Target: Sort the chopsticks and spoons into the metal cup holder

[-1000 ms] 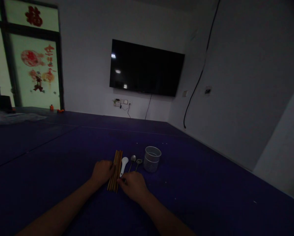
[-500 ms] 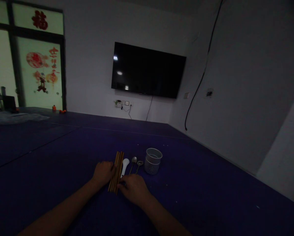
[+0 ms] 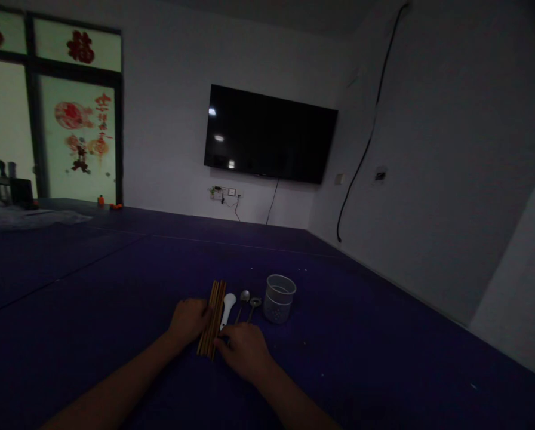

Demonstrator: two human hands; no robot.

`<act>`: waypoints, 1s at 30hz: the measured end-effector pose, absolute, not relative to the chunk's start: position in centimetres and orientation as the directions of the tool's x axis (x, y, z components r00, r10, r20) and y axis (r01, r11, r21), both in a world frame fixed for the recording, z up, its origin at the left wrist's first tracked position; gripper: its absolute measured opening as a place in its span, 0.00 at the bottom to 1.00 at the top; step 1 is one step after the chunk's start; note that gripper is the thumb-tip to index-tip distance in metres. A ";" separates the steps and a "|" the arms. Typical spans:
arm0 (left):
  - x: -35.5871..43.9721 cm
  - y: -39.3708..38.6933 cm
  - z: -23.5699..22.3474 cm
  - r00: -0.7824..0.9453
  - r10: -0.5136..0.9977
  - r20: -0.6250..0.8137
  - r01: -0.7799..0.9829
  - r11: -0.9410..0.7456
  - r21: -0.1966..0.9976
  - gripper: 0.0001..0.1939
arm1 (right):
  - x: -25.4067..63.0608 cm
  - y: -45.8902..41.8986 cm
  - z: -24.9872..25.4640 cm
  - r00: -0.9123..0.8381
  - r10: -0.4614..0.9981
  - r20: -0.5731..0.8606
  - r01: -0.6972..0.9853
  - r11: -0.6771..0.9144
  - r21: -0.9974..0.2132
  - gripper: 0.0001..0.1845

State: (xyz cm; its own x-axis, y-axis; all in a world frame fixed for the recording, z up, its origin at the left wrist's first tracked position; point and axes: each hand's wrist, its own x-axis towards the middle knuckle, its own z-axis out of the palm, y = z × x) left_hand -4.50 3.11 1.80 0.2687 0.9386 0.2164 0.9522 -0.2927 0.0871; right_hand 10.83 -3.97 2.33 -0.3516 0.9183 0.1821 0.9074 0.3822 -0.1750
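Several wooden chopsticks (image 3: 213, 319) lie side by side on the purple tabletop (image 3: 366, 358). My left hand (image 3: 189, 321) presses against their left side, its fingers closed at the bundle's edge. On the lower right side, my right hand (image 3: 244, 347) has its thumb and fingertips closed against the chopsticks. Just right of the bundle lies a white spoon (image 3: 228, 303), its handle end close to my right fingers. Beside it are a metal spoon (image 3: 245, 295) and a small slotted metal spoon (image 3: 255, 303), their handles partly hidden by my right hand.
A grey perforated utensil holder (image 3: 279, 301) stands upright to the right of the spoons. Clear plastic sheeting (image 3: 30, 216) and a dark box (image 3: 8, 190) are at the far left. Small orange items (image 3: 101, 200) sit by the door. A television (image 3: 271, 134) hangs on the wall.
The view has tilted up slightly, so everything sits a little lower in the picture. Both hands stay at the chopsticks with hardly any movement.
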 end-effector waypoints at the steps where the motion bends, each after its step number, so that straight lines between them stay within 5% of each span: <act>1: -4.5 3.1 1.8 0.269 0.939 0.216 0.952 -0.293 0.089 0.22 | 10.8 -4.0 2.3 -0.346 0.921 0.179 0.910 0.376 -0.174 0.16; 30: -4.2 2.2 3.0 0.264 0.936 0.233 0.960 -0.279 0.036 0.16 | 10.7 -3.9 2.1 -0.330 0.925 0.188 0.916 0.362 -0.174 0.15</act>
State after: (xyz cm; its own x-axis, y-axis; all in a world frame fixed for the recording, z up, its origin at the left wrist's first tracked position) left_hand -4.19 2.22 2.96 0.2637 0.9361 0.2327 0.9595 -0.2793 0.0363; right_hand 10.73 -3.93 2.13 -0.3303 0.9250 0.1877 0.9156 0.3623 -0.1743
